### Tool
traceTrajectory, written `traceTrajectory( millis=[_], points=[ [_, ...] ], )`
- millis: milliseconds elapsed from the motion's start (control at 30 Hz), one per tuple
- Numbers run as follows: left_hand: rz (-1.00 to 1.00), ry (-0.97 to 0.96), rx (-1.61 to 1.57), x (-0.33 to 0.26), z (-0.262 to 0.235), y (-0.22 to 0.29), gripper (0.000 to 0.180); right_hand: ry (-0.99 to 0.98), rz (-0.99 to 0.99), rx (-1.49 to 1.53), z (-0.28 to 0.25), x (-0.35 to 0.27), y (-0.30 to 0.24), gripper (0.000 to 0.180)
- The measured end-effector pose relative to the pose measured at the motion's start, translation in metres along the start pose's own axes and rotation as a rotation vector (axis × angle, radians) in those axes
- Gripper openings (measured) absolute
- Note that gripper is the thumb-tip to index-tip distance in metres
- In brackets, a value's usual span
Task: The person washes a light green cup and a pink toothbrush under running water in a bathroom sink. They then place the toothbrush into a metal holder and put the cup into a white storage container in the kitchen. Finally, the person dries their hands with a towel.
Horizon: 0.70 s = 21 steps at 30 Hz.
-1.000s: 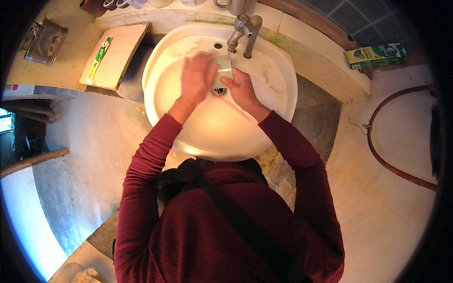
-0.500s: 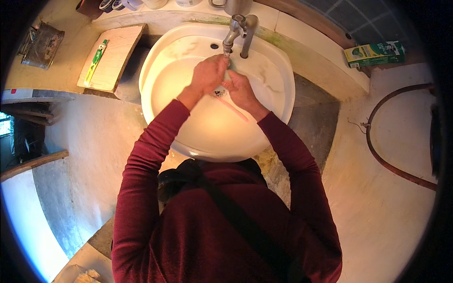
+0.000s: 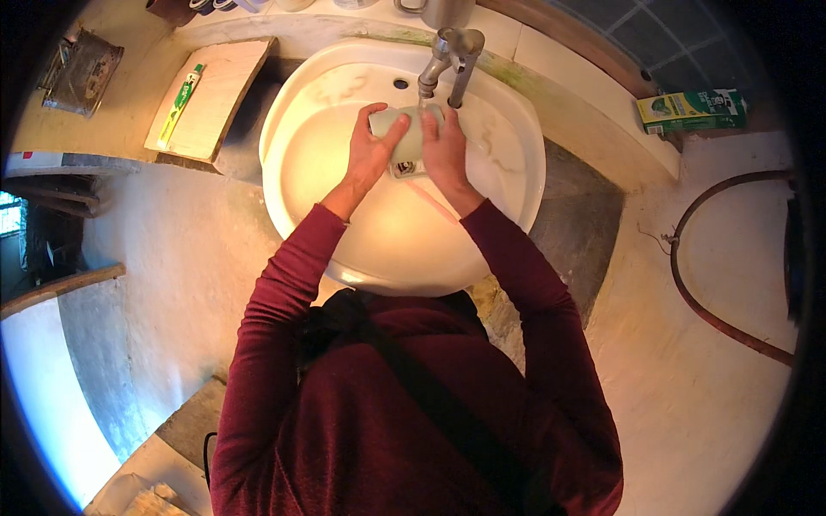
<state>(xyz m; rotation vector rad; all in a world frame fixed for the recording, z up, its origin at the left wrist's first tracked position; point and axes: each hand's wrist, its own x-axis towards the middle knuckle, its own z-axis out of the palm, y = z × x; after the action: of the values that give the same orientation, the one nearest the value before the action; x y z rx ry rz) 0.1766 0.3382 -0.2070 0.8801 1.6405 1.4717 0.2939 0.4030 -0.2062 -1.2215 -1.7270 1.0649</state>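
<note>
My left hand (image 3: pixel 372 148) and my right hand (image 3: pixel 443 149) grip a smooth, pale grey-green object (image 3: pixel 404 133) from both sides. They hold it just below the tap (image 3: pixel 437 64), over the white washbasin (image 3: pixel 344 249). Its exact kind is hard to make out; the fingers cover its sides. A pale, loop-like edge shows on its near side, around the dark drain (image 3: pixel 405 168). A thin pink stick-like thing (image 3: pixel 433 200) lies in the basin, close to my right wrist.
A green and yellow tube (image 3: pixel 181 106) lies on a slanted pale board (image 3: pixel 225 95) at the left. On the right ledge rests a green and yellow carton (image 3: pixel 693 112). A metal vessel (image 3: pixel 447 12) stands behind the tap. A brown hose (image 3: pixel 688 288) curves along the right wall.
My hands have moved apart from their close position under the tap. The pale object, mostly hidden before, now shows between them. The view has shifted slightly.
</note>
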Motion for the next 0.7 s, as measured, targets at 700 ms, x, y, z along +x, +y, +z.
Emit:
traceTrajectory(
  millis=[700],
  points=[
    [-0.070,-0.031,0.138,0.012,-0.019,0.007,0.032,-0.444,-0.385,-0.590,-0.005,0.015,-0.040,0.033]
  ],
)
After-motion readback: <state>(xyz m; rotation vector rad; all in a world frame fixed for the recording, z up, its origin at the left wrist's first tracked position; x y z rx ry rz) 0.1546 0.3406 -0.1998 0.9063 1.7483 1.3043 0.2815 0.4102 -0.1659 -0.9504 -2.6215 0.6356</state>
